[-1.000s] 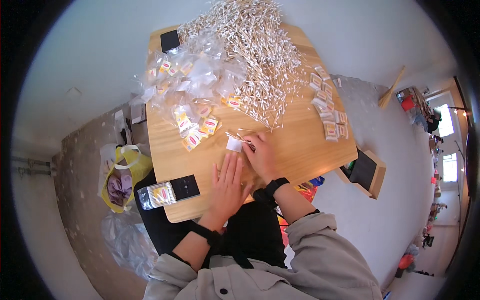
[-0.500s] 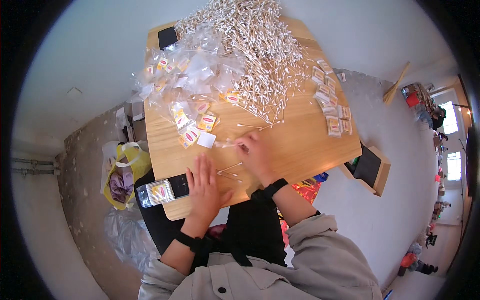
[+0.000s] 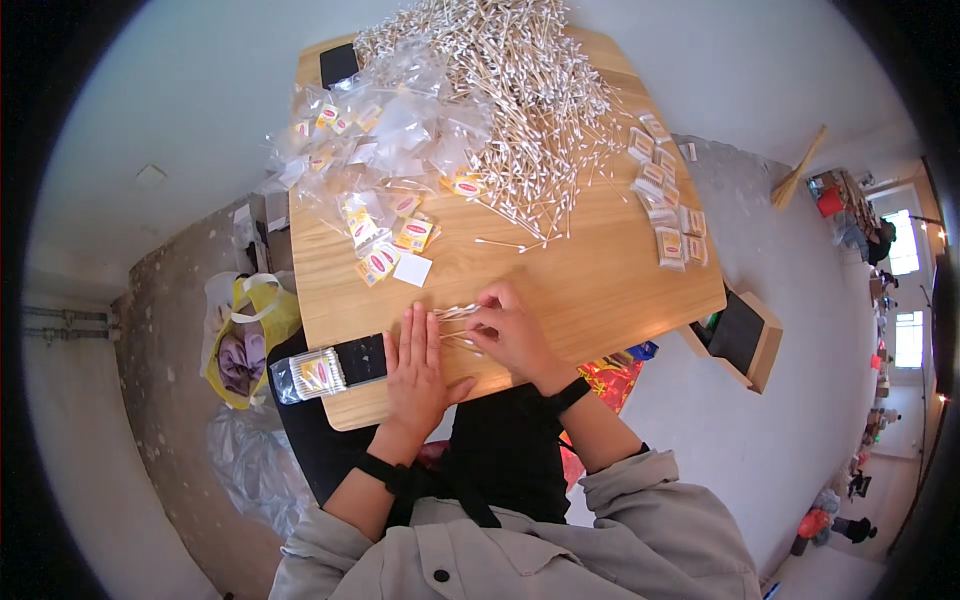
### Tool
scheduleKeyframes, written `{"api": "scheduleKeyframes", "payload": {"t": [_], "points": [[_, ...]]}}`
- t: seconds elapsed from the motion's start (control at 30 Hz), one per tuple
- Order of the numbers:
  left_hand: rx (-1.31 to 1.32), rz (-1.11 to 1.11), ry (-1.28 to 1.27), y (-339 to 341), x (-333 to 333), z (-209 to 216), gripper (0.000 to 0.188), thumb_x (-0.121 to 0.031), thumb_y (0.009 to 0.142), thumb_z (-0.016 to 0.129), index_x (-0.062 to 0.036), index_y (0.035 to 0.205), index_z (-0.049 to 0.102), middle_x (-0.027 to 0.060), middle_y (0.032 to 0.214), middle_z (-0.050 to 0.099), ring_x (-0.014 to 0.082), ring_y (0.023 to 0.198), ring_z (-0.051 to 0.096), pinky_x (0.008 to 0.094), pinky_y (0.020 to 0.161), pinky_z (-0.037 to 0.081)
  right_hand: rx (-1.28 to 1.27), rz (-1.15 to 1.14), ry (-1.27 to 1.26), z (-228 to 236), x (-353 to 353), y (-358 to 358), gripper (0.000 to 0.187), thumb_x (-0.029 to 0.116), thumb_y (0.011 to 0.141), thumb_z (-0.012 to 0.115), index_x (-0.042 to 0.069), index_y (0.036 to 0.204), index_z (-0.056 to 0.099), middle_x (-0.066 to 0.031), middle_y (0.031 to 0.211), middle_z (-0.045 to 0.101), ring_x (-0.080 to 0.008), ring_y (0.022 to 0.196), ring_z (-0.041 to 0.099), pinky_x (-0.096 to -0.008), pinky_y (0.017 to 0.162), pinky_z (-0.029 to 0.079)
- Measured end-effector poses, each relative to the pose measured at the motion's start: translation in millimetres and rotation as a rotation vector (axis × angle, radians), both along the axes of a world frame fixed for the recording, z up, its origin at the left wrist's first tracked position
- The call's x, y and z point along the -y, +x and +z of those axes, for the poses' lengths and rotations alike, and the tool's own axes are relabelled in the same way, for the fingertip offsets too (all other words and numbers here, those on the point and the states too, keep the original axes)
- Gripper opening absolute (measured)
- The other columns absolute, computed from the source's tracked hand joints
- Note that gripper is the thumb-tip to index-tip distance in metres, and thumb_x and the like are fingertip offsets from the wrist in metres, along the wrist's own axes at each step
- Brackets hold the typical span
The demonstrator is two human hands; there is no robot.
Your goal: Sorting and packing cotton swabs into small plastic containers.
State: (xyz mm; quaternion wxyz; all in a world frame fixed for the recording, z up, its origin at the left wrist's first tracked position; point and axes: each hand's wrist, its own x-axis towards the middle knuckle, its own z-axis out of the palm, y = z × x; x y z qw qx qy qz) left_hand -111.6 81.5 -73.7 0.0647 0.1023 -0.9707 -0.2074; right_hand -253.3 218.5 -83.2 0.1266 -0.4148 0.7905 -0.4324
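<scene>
My left hand [image 3: 415, 372] lies flat near the table's front edge, fingers stretched out and together, thumb apart. Just to its right, my right hand [image 3: 513, 338] pinches a few cotton swabs [image 3: 457, 311] by their right ends. Their left ends reach the fingers of the left hand. A couple more swabs lie on the wood below, partly hidden by the right hand. Left of my left hand sits a black block [image 3: 361, 358], with a clear bag of cotton swabs [image 3: 318, 375] at its outer end, overhanging the table edge.
A large heap of loose cotton swabs [image 3: 525, 95] covers the table's far side. Clear plastic bags [image 3: 400, 130] and yellow-white cards [image 3: 415, 233] are piled at left, beside a white card [image 3: 412, 269]. Filled swab packs [image 3: 668, 246] line the right edge. An open carton [image 3: 748, 345] stands beyond it.
My right hand has come down toward me, bringing swabs from beyond my left fingertips to beside them. My left hand stays flat, nearly where it was.
</scene>
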Motion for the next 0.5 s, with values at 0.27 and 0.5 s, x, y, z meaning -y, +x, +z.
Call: {"api": "scheduleKeyframes", "payload": {"t": [0.27, 0.5], "points": [[0.006, -0.09, -0.055, 11, -1, -3, 0.111, -0.051, 0.066, 0.076, 0.0027, 0.147, 0.024, 0.0216, 0.155, 0.021, 0.0354, 0.144, 0.02, 0.0568, 0.114, 0.015, 0.14, -0.182, 0.001, 14, -7, -22, 0.01, 0.014, 0.077, 0.073, 0.009, 0.081, 0.066, -0.0096, 0.093, 0.055, -0.0249, 0.088, 0.058, -0.0344, 0.071, 0.048], [0.006, -0.112, -0.01, 4, -12, 10, 0.11, -0.051, 0.067, 0.076, 0.0047, 0.146, 0.024, 0.0228, 0.154, 0.022, 0.036, 0.144, 0.021, 0.0571, 0.114, 0.015, 0.106, -0.276, 0.087, 1, 21, -15, 0.008, 0.016, 0.079, 0.07, 0.01, 0.085, 0.068, -0.009, 0.085, 0.057, -0.0246, 0.081, 0.06, -0.0349, 0.069, 0.049]]}}
